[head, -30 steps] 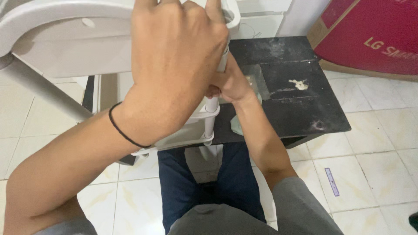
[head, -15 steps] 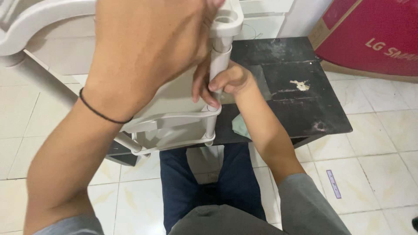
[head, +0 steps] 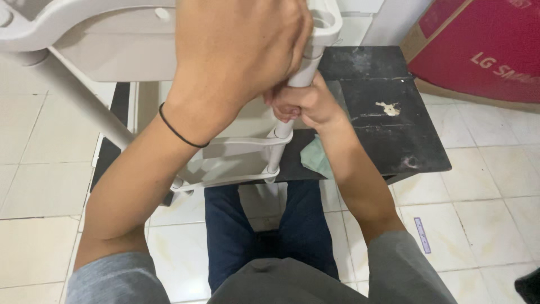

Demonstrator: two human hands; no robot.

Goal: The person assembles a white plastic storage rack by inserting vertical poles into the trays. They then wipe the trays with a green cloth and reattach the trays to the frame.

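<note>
Left hand [head: 239, 53]: raised close to the camera, grip closed over the top of the white plastic frame [head: 169, 34]; black band on the wrist.
Right hand [head: 304, 104]: grip closed around the frame's upright white tube [head: 298, 79], above the black table [head: 388, 129].
Frame position: held over the table's near-left edge, above the person's knees.
Red carton [head: 484, 45]: upper right, tilted on the tiled floor [head: 45, 186], white lettering.
Teal cloth [head: 316, 159]: table's near edge.

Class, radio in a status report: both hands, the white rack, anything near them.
Left hand gripping rack top. Right hand shut on rack post. Black table beneath, green cloth beside post.
</note>
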